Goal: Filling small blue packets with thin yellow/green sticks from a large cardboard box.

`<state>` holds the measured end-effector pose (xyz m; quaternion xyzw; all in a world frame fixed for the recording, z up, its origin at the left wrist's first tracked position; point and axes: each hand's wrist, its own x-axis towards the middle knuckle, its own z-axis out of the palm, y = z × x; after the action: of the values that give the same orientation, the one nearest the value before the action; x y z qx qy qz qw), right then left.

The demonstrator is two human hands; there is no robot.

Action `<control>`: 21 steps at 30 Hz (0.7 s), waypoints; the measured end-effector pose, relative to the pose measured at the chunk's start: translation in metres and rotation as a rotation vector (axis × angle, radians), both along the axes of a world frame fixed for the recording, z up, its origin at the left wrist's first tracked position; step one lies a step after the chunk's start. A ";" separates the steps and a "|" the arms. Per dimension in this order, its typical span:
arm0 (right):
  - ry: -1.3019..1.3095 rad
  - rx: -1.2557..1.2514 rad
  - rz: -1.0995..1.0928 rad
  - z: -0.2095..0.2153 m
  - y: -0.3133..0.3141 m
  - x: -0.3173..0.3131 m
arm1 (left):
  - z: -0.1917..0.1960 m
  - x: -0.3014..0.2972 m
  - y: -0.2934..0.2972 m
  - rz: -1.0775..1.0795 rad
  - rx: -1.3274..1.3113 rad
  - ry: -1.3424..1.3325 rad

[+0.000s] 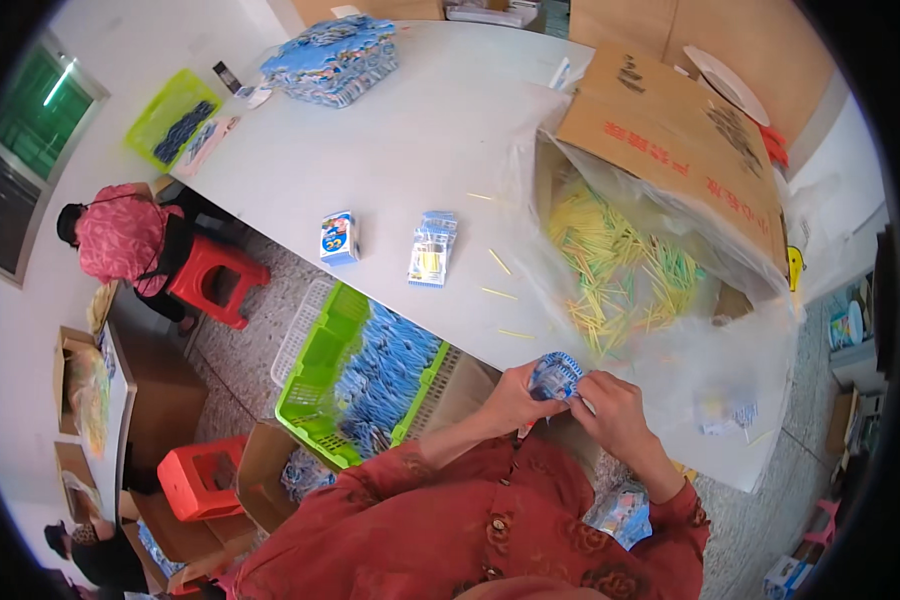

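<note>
My left hand (516,402) is curled around a small blue-and-white printed packet (556,376), held up at the table's near edge in front of my body. Against the packet's right side, my right hand (618,412) is closed with its fingertips pressed together. What lies between those fingertips is hidden. Just beyond my hands, thin yellow and green sticks (625,255) lie in a cardboard box (670,150) lined with clear plastic. A few loose yellow sticks (500,262) are scattered on the white table (440,110).
A small pile of packets (432,250) and a blue-and-white box (339,238) are on the table. Farther back sits a large blue stack (332,60). Below, a green crate (315,395) holds many blue packets. Red stools (220,280) and a person in pink (125,235) are left.
</note>
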<state>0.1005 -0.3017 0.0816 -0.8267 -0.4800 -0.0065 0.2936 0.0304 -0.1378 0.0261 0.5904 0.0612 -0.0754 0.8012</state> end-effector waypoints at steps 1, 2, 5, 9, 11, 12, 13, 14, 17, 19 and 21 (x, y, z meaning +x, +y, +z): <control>-0.002 0.002 0.010 0.000 0.002 0.000 | 0.000 0.001 0.002 0.010 0.002 -0.002; -0.029 0.008 0.008 -0.001 0.003 0.000 | 0.000 0.002 0.003 -0.008 0.004 0.031; -0.067 0.010 0.014 0.000 0.007 0.001 | -0.003 0.005 0.003 0.012 0.040 -0.005; -0.084 0.021 0.031 0.000 0.010 -0.001 | -0.006 0.004 0.006 0.058 0.068 -0.047; -0.070 0.041 0.036 0.000 0.012 -0.002 | -0.010 0.003 0.007 0.075 0.066 -0.033; -0.054 0.062 0.043 0.000 0.014 -0.003 | -0.012 0.002 0.007 0.093 0.065 -0.019; -0.052 0.060 0.044 0.001 0.015 -0.003 | -0.013 0.001 0.007 0.095 0.064 -0.017; -0.042 0.071 0.060 0.002 0.016 -0.003 | -0.014 0.001 0.006 0.125 0.024 -0.035; -0.036 0.056 0.078 0.002 0.016 -0.002 | -0.014 -0.002 0.003 0.166 -0.023 -0.062; -0.039 0.029 0.077 0.001 0.016 -0.001 | -0.010 -0.003 0.002 0.175 -0.032 -0.070; -0.105 0.033 0.078 0.001 0.017 0.000 | -0.006 -0.003 0.003 0.137 -0.015 -0.077</control>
<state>0.1000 -0.2847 0.0823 -0.8009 -0.5265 -0.0463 0.2816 0.0278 -0.1344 0.0202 0.5813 0.0701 0.0021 0.8107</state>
